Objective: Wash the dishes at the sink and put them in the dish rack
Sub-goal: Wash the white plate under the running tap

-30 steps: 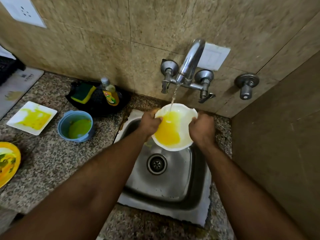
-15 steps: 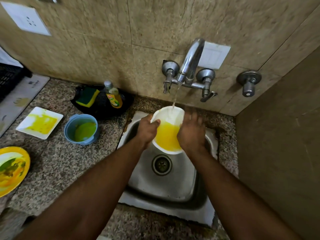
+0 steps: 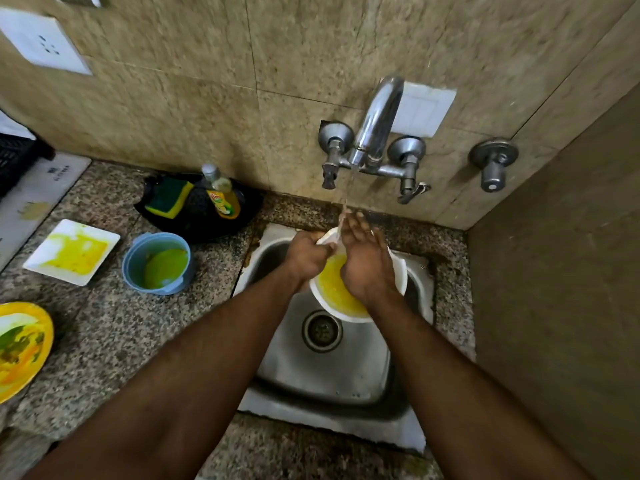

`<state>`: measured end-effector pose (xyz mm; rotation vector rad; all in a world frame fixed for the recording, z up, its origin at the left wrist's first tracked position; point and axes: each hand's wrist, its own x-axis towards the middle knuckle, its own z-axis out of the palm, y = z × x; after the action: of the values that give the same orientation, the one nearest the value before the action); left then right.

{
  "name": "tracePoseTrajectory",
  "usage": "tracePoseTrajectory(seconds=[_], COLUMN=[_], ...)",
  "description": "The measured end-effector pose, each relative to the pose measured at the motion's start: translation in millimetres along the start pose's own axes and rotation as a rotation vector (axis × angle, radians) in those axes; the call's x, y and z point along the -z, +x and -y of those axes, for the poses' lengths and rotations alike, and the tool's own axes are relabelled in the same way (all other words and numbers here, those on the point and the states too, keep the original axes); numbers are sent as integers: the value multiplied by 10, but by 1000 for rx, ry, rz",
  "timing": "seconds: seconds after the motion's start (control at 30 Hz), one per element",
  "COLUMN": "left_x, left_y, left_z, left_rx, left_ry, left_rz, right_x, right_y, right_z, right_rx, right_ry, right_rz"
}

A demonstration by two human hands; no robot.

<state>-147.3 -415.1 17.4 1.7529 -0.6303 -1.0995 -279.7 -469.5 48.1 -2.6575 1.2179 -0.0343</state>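
Left hand (image 3: 306, 258) holds bowl (image 3: 398, 271) rim over sink (image 3: 420, 271).

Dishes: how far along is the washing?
Done: nothing visibly clean or racked. In hand: the white bowl, still yellow inside, is over the sink under the running tap; the left hand grips its rim and the right hand reaches into it, fingers straight. Left: the square plate, blue cup and yellow plate sit dirty on the counter.

Bowl (image 3: 398, 271) over sink (image 3: 346, 375), under tap (image 3: 377, 123); cup (image 3: 138, 268), plate (image 3: 34, 265) left on counter (image 3: 104, 323).
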Motion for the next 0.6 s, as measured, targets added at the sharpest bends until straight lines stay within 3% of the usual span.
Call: tracePoseTrajectory(seconds=[0.1, 0.27, 0.37, 0.6], left_x=[20, 94, 143, 148], left_y=[-9, 28, 46, 6], left_z=[-12, -73, -59, -63], left_rx=[14, 8, -38, -107], left_ry=[-19, 24, 74, 159], left_rz=[-39, -84, -90, -17], right_x=[-64, -57, -1, 124], right_y=[-93, -85, -60, 183], right_z=[17, 29, 94, -305], right_rx=[104, 31, 83, -158], right_ry=[-67, -81, -66, 198], right_rz=[33, 50, 12, 63])
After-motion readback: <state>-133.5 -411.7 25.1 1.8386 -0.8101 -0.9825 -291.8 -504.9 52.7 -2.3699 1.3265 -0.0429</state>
